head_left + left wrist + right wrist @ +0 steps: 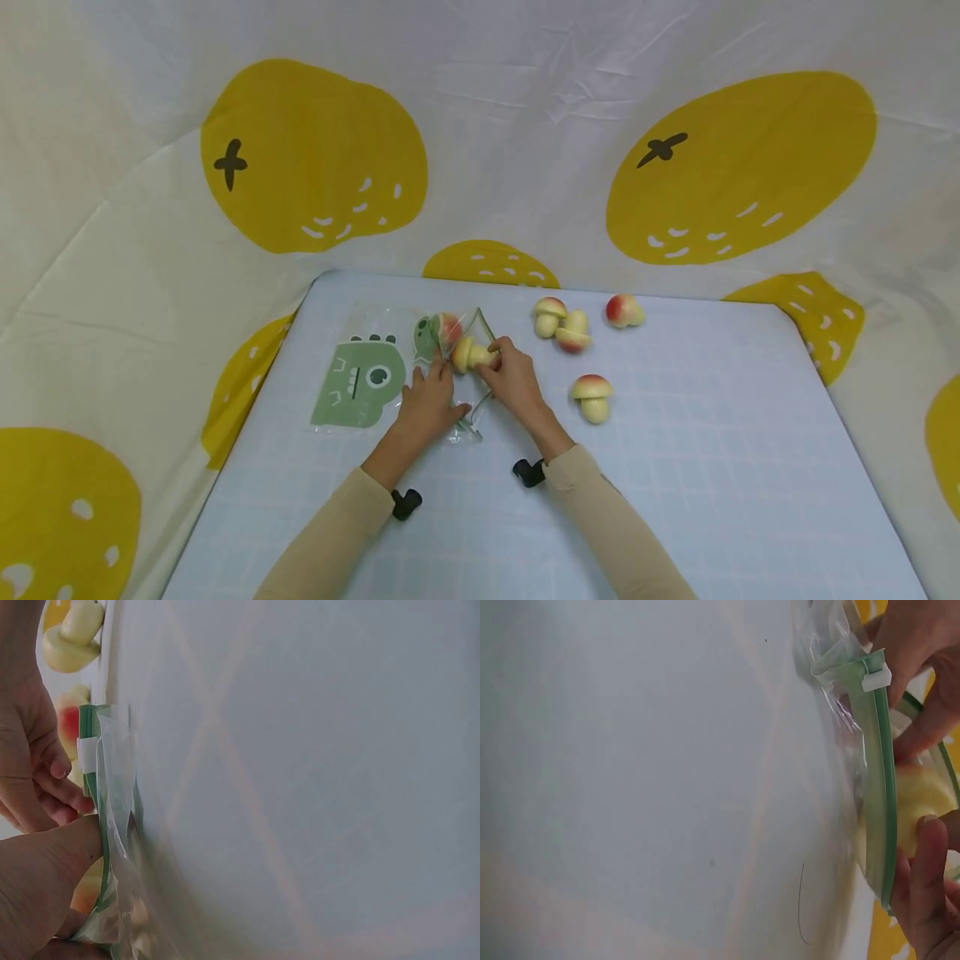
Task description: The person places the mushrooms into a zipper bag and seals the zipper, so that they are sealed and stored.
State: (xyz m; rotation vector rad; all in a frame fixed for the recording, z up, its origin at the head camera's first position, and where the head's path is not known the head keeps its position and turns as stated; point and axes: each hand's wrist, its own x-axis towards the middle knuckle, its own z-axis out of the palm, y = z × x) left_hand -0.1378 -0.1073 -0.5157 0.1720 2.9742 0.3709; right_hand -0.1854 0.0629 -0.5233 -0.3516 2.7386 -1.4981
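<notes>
A clear zip bag (pixel 358 383) with a green dinosaur print lies flat at the left, its green-edged mouth gaping to the right. One red-capped toy mushroom (pixel 450 330) shows through the plastic at its far side. My right hand (pixel 514 377) pinches the stem of another toy mushroom (pixel 465 355), whose cap points into the mouth. My left hand (pixel 429 403) rests on the bag, thumb and fingers spread apart at the opening. In the right wrist view, a white slider (pixel 877 678) sits at one end of the green zip strip (pixel 885 765).
Right of the bag, two toy mushrooms (pixel 549 317) lie close together. A third toy mushroom (pixel 625 311) lies farther right, and another toy mushroom (pixel 592 397) lies nearer. A pale checked cloth covers the table (pixel 712 467); a fruit-print curtain (pixel 517 167) hangs behind it.
</notes>
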